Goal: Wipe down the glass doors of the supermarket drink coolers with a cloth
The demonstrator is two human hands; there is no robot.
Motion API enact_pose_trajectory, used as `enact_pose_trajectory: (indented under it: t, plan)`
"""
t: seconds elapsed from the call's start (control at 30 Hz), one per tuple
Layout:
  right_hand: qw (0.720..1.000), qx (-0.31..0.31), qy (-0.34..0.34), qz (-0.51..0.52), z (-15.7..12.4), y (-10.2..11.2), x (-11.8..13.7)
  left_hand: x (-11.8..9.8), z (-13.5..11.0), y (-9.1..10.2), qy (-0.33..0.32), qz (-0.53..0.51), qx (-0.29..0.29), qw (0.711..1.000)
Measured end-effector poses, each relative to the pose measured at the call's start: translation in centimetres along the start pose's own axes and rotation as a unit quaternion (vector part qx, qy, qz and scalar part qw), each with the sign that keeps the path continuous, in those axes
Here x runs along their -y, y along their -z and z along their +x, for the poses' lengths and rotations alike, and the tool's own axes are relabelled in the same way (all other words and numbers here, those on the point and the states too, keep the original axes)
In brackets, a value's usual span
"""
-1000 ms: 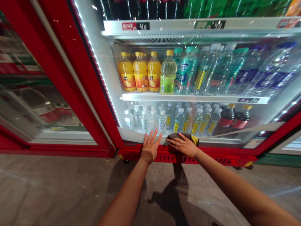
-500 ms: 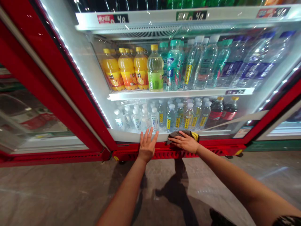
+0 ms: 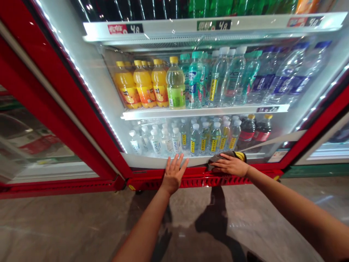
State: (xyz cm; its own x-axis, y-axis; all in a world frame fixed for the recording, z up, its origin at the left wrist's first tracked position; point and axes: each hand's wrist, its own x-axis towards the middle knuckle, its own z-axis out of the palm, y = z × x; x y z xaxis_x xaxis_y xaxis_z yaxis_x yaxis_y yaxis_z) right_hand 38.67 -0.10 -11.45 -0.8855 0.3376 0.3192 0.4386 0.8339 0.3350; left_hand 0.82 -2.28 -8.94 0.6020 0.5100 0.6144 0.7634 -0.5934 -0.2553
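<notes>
My left hand lies flat with fingers spread against the lower edge of the glass door of a red drinks fridge. My right hand presses a grey cloth with a yellow edge against the bottom of the same door, just above the red base grille. Part of the cloth is hidden under my palm and fingers. Behind the glass, small water bottles stand on the bottom level, with dark cola bottles to their right.
A white shelf above carries orange juice bottles and larger clear bottles. Another shelf with price tags runs higher up. A second red-framed fridge adjoins on the left. Grey floor lies below.
My right hand has slid to the right along the door's bottom edge with the cloth. My left hand has shifted slightly right, still spread flat. The view has tilted up a little.
</notes>
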Motion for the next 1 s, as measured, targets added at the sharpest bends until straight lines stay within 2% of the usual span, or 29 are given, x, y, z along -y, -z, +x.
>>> enact_pose_trajectory:
  t: [0.13, 0.2, 0.3, 0.37, 0.43, 0.5, 0.57, 0.6, 0.67, 0.73, 0.8, 0.83, 0.87, 0.9, 0.93, 1.0]
  plan:
    - [0.992, -0.04, -0.105, -0.064, 2.0, -2.2, 3.4, -0.6, 0.5, -0.4, -0.031, 0.01, 0.008, 0.999]
    - [0.986, -0.054, -0.129, -0.089, 3.2, -3.0, 4.5, -0.9, 0.8, -0.7, -0.04, 0.014, 0.014, 0.999]
    - [0.984, -0.063, -0.137, -0.098, 3.2, -3.1, 4.2, -1.5, 1.6, -1.1, -0.041, 0.017, 0.031, 0.999]
    - [0.971, -0.08, -0.201, -0.103, 1.7, -2.9, 3.6, -1.9, 2.0, -1.2, -0.044, 0.017, 0.042, 0.998]
    - [0.935, -0.121, -0.315, -0.112, 0.0, -3.3, 3.5, -2.3, 2.4, -1.3, -0.059, 0.019, 0.045, 0.997]
    - [0.882, -0.177, -0.421, -0.116, -0.9, -4.4, 4.1, -2.7, 2.6, -1.4, -0.082, 0.019, 0.037, 0.996]
    - [0.844, -0.219, -0.476, -0.112, -0.6, -5.9, 5.3, -3.1, 2.7, -1.6, -0.099, 0.02, 0.02, 0.995]
    - [0.837, -0.23, -0.484, -0.109, 0.0, -6.6, 6.0, -3.3, 2.8, -1.7, -0.105, 0.02, 0.011, 0.994]
    - [0.848, -0.229, -0.467, -0.102, 1.3, -7.3, 6.7, -3.8, 3.0, -1.9, -0.114, 0.017, 0.0, 0.993]
    - [0.879, -0.208, -0.42, -0.091, 2.1, -7.1, 6.3, -4.3, 3.3, -2.1, -0.119, 0.01, -0.002, 0.993]
    - [0.909, -0.185, -0.366, -0.075, 1.4, -5.9, 5.0, -4.8, 3.6, -2.2, -0.12, 0.004, 0.001, 0.993]
    - [0.913, -0.187, -0.357, -0.069, 0.7, -5.3, 4.2, -5.0, 3.8, -2.2, -0.12, 0.002, 0.004, 0.993]
    - [0.905, -0.203, -0.368, -0.064, -0.2, -4.6, 3.4, -5.1, 3.9, -2.2, -0.12, 0.001, 0.008, 0.993]
    - [0.884, -0.234, -0.4, -0.061, -1.1, -4.0, 2.7, -5.1, 4.1, -2.2, -0.121, -0.001, 0.012, 0.993]
    - [0.849, -0.274, -0.447, -0.058, -1.8, -3.7, 2.1, -5.1, 4.2, -2.1, -0.121, -0.003, 0.016, 0.992]
    - [0.759, -0.355, -0.544, -0.054, -2.2, -3.4, 1.6, -4.9, 4.4, -2.0, -0.116, -0.008, 0.025, 0.993]
